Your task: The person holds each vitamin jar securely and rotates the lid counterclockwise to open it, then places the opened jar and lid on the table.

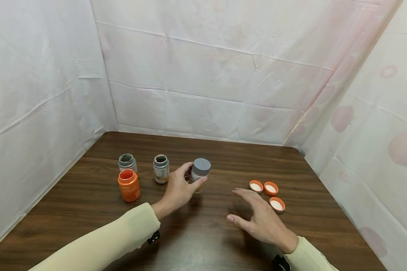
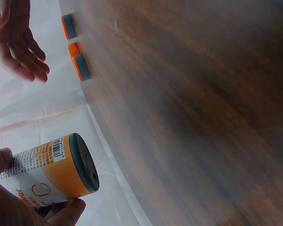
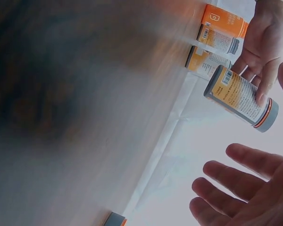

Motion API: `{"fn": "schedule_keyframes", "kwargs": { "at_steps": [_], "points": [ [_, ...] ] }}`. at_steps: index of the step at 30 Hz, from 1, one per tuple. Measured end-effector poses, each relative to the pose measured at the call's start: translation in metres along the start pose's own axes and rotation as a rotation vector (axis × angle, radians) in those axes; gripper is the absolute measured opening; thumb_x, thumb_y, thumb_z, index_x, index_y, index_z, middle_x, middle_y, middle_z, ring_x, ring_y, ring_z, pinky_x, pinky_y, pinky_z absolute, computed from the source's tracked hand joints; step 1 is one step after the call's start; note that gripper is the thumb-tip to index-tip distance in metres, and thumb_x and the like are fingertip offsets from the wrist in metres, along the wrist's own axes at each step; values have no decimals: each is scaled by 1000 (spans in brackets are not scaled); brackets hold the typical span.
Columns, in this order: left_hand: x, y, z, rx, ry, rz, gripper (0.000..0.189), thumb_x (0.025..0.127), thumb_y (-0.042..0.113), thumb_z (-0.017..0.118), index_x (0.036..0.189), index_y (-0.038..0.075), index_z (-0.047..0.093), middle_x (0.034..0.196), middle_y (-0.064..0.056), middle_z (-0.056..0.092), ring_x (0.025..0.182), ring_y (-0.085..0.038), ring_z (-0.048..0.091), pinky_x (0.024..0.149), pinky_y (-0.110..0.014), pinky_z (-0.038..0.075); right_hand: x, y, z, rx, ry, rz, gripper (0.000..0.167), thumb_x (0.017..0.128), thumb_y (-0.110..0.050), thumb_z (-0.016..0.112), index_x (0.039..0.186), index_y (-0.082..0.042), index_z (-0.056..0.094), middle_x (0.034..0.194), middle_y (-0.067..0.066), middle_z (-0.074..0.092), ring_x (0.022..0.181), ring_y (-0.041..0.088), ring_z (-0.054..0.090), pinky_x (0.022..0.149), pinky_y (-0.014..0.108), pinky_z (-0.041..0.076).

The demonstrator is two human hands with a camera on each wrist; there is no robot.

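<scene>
My left hand (image 1: 180,187) grips a capped bottle (image 1: 201,171) with a grey lid and a white and orange label. In the left wrist view this bottle (image 2: 47,172) is tilted, its dark base off the table. The right wrist view shows an orange ring under the lid of the bottle (image 3: 240,96). To the right, my right hand (image 1: 259,218) hovers with fingers spread and holds nothing. Three orange-rimmed caps lie inside-up by it: a left cap (image 1: 256,186), a back cap (image 1: 271,188) and a front cap (image 1: 277,204).
Left of my left hand stand three uncapped containers: an orange bottle (image 1: 129,186), a grey-necked bottle (image 1: 127,162) partly behind it, and another grey-necked bottle (image 1: 161,170). The brown wooden table (image 1: 210,241) ends at pale curtains (image 1: 196,67) at the back and sides.
</scene>
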State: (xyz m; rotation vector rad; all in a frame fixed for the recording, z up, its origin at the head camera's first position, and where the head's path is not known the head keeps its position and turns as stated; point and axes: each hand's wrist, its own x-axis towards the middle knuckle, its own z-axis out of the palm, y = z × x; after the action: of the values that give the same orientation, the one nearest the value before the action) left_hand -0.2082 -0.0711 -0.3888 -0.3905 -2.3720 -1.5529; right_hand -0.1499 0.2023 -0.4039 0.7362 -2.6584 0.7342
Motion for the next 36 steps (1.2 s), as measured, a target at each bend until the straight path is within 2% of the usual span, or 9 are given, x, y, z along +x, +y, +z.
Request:
{"fn": "schedule_keyframes", "kwargs": {
  "at_steps": [7, 11, 28, 36],
  "points": [
    [-8, -1, -1, 9, -28, 42, 52, 87, 20, 85, 132, 6, 62, 118, -8, 71, 109, -21, 68, 92, -43, 56, 1, -1, 4, 40, -5, 2, 73, 87, -58, 76, 146, -20, 54, 146, -8, 55, 133, 18, 53, 103, 48, 47],
    [-12, -1, 0, 18, -35, 51, 52, 86, 18, 85, 131, 6, 63, 116, -8, 71, 108, -21, 68, 91, -43, 56, 1, -2, 5, 59, -5, 8, 72, 88, -58, 76, 146, -20, 54, 145, -7, 56, 133, 18, 53, 103, 49, 48],
    [-32, 1, -5, 30, -77, 52, 50, 81, 18, 90, 125, 13, 67, 111, 2, 71, 101, -11, 67, 88, -36, 56, 4, -7, 8, 149, -13, 31, 68, 88, -54, 77, 145, -24, 54, 141, -6, 60, 131, 16, 55, 99, 49, 50],
    [-39, -2, -5, 22, -101, 65, 51, 80, 16, 90, 125, 12, 67, 112, 2, 70, 100, -11, 68, 88, -35, 56, 5, -10, 10, 184, -8, 40, 66, 88, -52, 78, 144, -28, 53, 141, -3, 61, 132, 18, 55, 101, 51, 49]
  ]
}}
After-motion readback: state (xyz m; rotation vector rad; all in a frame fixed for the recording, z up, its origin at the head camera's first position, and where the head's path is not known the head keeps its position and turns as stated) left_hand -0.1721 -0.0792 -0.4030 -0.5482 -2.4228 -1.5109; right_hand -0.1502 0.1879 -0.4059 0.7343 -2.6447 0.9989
